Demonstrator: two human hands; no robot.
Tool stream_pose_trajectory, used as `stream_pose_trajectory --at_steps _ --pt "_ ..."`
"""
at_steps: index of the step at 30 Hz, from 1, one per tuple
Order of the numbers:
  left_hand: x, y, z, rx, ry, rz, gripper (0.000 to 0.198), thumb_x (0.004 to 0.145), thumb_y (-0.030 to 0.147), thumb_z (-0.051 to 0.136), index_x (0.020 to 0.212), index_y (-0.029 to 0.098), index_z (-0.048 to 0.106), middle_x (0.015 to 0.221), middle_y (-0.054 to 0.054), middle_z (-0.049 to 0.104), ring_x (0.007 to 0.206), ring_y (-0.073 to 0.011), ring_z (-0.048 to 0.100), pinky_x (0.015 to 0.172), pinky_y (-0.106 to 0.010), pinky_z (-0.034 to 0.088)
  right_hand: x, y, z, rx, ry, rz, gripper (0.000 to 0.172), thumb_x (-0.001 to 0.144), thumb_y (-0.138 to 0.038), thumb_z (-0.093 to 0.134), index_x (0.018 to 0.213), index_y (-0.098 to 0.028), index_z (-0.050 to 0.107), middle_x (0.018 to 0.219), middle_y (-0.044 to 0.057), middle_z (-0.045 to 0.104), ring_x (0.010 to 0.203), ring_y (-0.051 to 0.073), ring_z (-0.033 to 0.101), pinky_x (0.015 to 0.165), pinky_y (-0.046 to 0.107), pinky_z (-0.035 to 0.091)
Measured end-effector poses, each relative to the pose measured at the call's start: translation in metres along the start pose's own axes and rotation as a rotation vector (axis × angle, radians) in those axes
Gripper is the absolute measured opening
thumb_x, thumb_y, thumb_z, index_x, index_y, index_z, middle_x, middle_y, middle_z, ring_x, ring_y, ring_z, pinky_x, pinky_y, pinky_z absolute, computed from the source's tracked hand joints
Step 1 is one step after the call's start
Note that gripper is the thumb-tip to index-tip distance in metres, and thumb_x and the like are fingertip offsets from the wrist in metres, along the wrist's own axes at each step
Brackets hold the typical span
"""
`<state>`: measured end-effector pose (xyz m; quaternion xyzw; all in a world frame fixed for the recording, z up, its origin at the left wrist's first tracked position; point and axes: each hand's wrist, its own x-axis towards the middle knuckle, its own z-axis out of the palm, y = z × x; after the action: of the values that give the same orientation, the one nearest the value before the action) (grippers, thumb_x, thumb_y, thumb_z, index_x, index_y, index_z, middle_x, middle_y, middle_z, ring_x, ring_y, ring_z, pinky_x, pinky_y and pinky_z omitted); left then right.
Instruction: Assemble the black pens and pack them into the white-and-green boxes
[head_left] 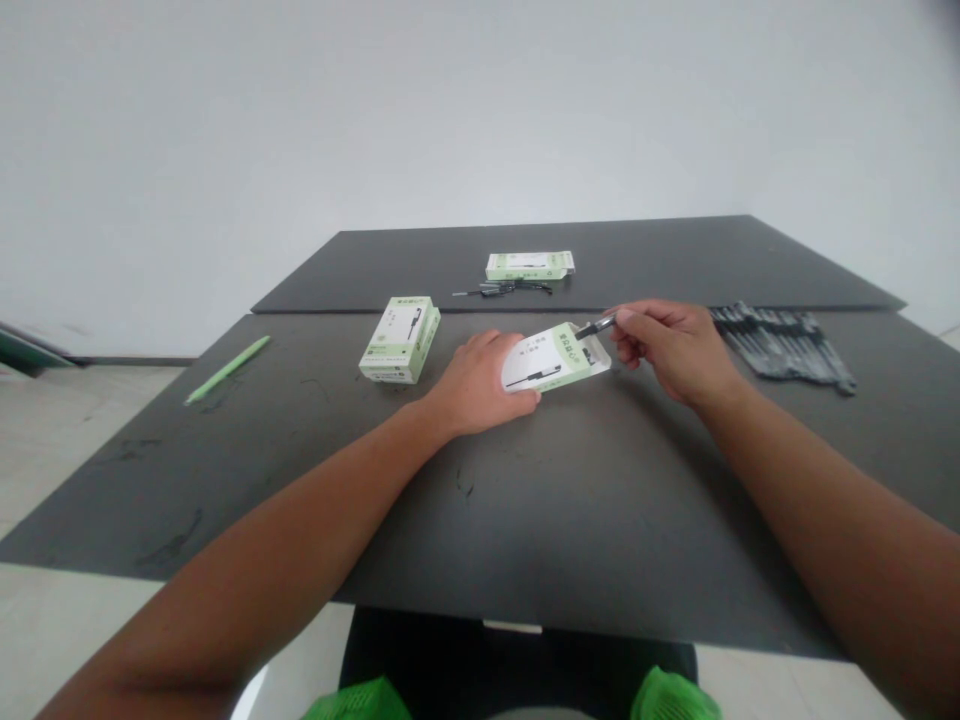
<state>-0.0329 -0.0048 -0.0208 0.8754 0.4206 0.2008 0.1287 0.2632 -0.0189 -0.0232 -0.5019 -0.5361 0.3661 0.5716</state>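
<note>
My left hand [480, 385] is wrapped round a white and green pen box [546, 360], which lies tilted with its open end toward the right. Between the thumb and fingers of my right hand [660, 345] is a dark pen [597, 327], its far end at the mouth of the box. Dark pen ends show just inside that opening. To the right of my right hand lies a row of black pens [784, 343] in what looks like clear wrapping.
Stacked pen boxes [399, 340] stand left of my left hand. Farther back lie another pen box [529, 265] and several loose dark pens or pen parts [510, 288]. A light green pen [229, 369] rests at the left. A seam crosses the dark table [525, 500].
</note>
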Motion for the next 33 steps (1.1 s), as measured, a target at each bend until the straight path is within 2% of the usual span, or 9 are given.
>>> stream_pose_trajectory --at_steps 7,13,16,22,27,29,31,33 --pt "0.0 0.0 0.001 -0.002 -0.007 -0.01 0.067 0.082 0.05 0.081 0.14 0.021 0.066 0.135 -0.015 0.069 0.13 -0.0369 0.065 0.119 -0.055 0.053 0.0 -0.005 0.001 -0.004 0.012 -0.001 0.014 0.089 -0.033 0.088 0.089 -0.023 0.078 0.063 -0.002 0.064 0.051 0.013 0.056 0.046 0.027 0.044" --pt "0.0 0.001 0.0 -0.006 -0.009 0.005 0.07 0.081 0.049 0.082 0.143 0.02 0.065 0.136 -0.016 0.068 0.13 -0.0376 0.065 0.118 -0.056 0.053 -0.001 -0.009 -0.004 -0.172 -0.088 0.031 0.017 0.092 -0.038 0.084 0.085 -0.025 0.076 0.059 -0.001 0.062 0.05 0.014 0.051 0.046 0.028 0.04" --pt "0.0 0.002 0.0 -0.002 -0.009 0.001 0.069 0.081 0.049 0.082 0.142 0.022 0.065 0.136 -0.015 0.068 0.13 -0.0374 0.065 0.118 -0.056 0.053 -0.003 -0.011 -0.002 -0.218 -0.136 0.012 0.017 0.092 -0.041 0.084 0.09 -0.025 0.081 0.061 0.0 0.064 0.052 0.015 0.053 0.048 0.029 0.042" --pt "0.002 0.003 -0.001 0.004 -0.019 -0.003 0.07 0.081 0.048 0.082 0.144 0.021 0.064 0.137 -0.015 0.068 0.13 -0.0372 0.065 0.119 -0.056 0.053 -0.009 -0.013 0.003 -0.288 -0.151 -0.05 0.024 0.093 -0.044 0.083 0.103 -0.023 0.089 0.07 0.002 0.073 0.057 0.016 0.057 0.053 0.03 0.046" --pt "0.001 0.004 -0.001 0.003 -0.017 0.002 0.068 0.081 0.048 0.081 0.142 0.021 0.066 0.135 -0.015 0.069 0.128 -0.037 0.065 0.117 -0.055 0.053 -0.012 -0.014 0.009 -0.29 -0.159 -0.082 0.019 0.09 -0.041 0.085 0.094 -0.023 0.088 0.08 0.004 0.079 0.068 0.018 0.067 0.064 0.032 0.053" --pt "0.001 0.004 -0.001 0.004 -0.014 0.013 0.069 0.081 0.048 0.082 0.142 0.02 0.066 0.135 -0.016 0.069 0.128 -0.0374 0.065 0.117 -0.055 0.053 -0.013 -0.015 0.011 -0.286 -0.202 -0.074 0.019 0.088 -0.042 0.085 0.088 -0.023 0.087 0.081 0.004 0.08 0.071 0.019 0.069 0.067 0.032 0.055" --pt "0.001 0.004 -0.001 0.014 -0.02 0.019 0.072 0.08 0.048 0.082 0.144 0.02 0.065 0.135 -0.016 0.069 0.128 -0.0379 0.065 0.116 -0.056 0.054 -0.014 -0.015 0.012 -0.293 -0.282 -0.05 0.021 0.087 -0.043 0.085 0.087 -0.023 0.087 0.078 0.003 0.079 0.067 0.017 0.067 0.063 0.03 0.052" --pt "0.001 0.003 -0.001 0.019 -0.026 0.016 0.072 0.08 0.048 0.082 0.144 0.02 0.065 0.134 -0.015 0.069 0.127 -0.0379 0.065 0.115 -0.055 0.054 -0.014 -0.015 0.01 -0.287 -0.306 -0.011 0.022 0.088 -0.043 0.083 0.092 -0.023 0.089 0.069 0.001 0.073 0.059 0.015 0.059 0.055 0.029 0.046"
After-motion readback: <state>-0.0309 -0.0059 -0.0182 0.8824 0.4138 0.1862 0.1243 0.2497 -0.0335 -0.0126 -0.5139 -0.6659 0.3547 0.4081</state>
